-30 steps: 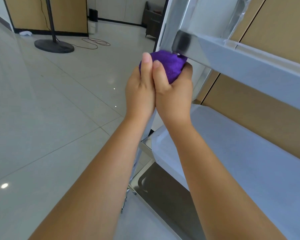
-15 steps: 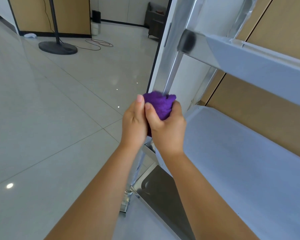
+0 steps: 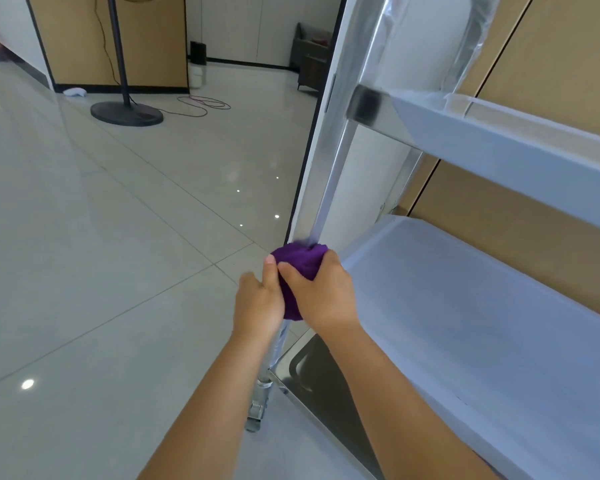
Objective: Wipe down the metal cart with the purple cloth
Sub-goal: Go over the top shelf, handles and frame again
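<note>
Both hands, left hand [image 3: 258,301] and right hand [image 3: 321,294], gripping the cloth [image 3: 300,268] around the cart's post [image 3: 329,174], have slid down toward 6 o'clock, so the upper post looks wiped.

Bright even light, ceiling-lamp glints on glossy floor [image 3: 118,254], wide-angle edge bending.

Your L hand [image 3: 258,301] & R hand [image 3: 321,294] both gripped the cloth [image 3: 300,266], bunched round the cart [image 3: 499,306] post [image 3: 329,178] at mid-shelf level. Thumbs pointed up, side by side. Shelves looked film-covered. Caster [image 3: 257,415] sat on the tile floor [image 3: 101,254] below. Fan stand [image 3: 125,109] & cable [image 3: 205,105] were well behind.
</note>
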Action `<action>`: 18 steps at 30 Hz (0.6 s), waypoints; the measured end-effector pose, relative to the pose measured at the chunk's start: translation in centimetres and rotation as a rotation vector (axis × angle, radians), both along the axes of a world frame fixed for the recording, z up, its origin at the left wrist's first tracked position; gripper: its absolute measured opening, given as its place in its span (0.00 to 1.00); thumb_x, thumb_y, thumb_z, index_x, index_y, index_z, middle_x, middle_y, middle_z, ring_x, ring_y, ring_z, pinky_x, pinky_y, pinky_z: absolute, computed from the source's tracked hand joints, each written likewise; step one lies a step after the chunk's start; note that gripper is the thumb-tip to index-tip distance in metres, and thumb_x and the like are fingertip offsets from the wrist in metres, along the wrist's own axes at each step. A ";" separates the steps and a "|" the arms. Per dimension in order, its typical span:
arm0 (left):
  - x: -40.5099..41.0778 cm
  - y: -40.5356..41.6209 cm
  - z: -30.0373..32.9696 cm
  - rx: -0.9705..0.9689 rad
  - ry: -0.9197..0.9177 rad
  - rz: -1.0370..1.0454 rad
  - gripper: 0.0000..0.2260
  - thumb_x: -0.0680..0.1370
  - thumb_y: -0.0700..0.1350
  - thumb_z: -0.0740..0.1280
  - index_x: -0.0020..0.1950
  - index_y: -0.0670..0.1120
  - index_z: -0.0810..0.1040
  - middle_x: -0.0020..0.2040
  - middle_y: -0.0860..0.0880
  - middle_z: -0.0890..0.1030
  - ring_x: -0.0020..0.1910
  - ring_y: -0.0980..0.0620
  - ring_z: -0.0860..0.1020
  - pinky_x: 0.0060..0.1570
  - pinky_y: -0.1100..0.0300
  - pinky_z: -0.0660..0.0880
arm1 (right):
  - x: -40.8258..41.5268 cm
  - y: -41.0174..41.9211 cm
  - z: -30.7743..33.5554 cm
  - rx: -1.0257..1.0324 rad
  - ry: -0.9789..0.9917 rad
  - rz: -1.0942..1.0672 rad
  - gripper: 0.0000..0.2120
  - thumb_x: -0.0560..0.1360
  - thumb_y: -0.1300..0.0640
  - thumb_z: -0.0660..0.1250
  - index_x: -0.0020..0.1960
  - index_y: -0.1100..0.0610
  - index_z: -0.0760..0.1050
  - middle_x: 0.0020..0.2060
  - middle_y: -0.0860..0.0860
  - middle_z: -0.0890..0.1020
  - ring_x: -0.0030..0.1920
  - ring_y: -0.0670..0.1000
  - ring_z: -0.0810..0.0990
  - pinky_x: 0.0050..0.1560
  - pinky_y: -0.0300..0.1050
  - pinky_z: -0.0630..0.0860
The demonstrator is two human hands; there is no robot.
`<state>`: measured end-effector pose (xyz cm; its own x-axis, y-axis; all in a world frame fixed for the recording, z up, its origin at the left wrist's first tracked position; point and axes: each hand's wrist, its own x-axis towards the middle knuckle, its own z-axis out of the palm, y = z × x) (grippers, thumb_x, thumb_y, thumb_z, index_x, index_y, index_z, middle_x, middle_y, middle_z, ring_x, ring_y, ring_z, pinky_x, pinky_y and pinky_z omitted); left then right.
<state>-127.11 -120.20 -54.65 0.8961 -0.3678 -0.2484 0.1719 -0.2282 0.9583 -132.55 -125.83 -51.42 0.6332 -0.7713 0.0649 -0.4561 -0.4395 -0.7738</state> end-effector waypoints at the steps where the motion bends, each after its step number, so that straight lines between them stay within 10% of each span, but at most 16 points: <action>1: -0.5 0.4 0.8 -0.228 0.240 -0.036 0.29 0.80 0.61 0.49 0.62 0.40 0.74 0.54 0.40 0.80 0.50 0.46 0.80 0.48 0.55 0.76 | -0.3 0.5 0.4 0.053 -0.042 0.000 0.18 0.74 0.49 0.67 0.59 0.55 0.68 0.48 0.47 0.75 0.46 0.47 0.74 0.38 0.34 0.72; 5: -1.6 1.8 2.5 -0.656 0.453 -0.182 0.24 0.77 0.63 0.56 0.52 0.45 0.80 0.44 0.48 0.84 0.41 0.54 0.82 0.40 0.61 0.77 | -1.5 3.0 1.9 0.199 -0.216 0.100 0.05 0.75 0.58 0.61 0.49 0.49 0.71 0.47 0.48 0.79 0.46 0.46 0.78 0.43 0.38 0.76; 8: -0.1 2.2 3.3 -0.619 0.224 -0.120 0.16 0.77 0.55 0.62 0.55 0.45 0.78 0.44 0.46 0.84 0.37 0.52 0.82 0.38 0.60 0.75 | -2.1 3.2 4.0 0.280 -0.333 0.103 0.11 0.76 0.61 0.58 0.54 0.53 0.75 0.44 0.46 0.80 0.39 0.39 0.77 0.36 0.29 0.72; 14: 4.2 0.3 10.0 -0.560 0.104 -0.224 0.18 0.76 0.61 0.61 0.55 0.50 0.79 0.46 0.52 0.85 0.43 0.55 0.83 0.42 0.63 0.76 | -1.8 -0.4 7.3 0.157 -0.433 -0.017 0.24 0.78 0.55 0.61 0.73 0.49 0.62 0.69 0.47 0.67 0.64 0.43 0.68 0.56 0.38 0.64; 18: 4.8 -2.2 13.8 -0.490 -0.037 -0.445 0.30 0.74 0.69 0.53 0.53 0.47 0.80 0.48 0.48 0.84 0.45 0.51 0.83 0.50 0.57 0.78 | -0.5 -1.6 8.1 -0.220 -0.358 0.122 0.10 0.79 0.57 0.60 0.57 0.58 0.75 0.51 0.48 0.77 0.51 0.45 0.73 0.46 0.33 0.66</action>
<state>-122.29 -122.35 -40.89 0.6376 -0.7672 0.0700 0.1266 0.1940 0.9728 -133.01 -127.41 -43.35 0.6264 -0.6357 0.4511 -0.1108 -0.6454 -0.7557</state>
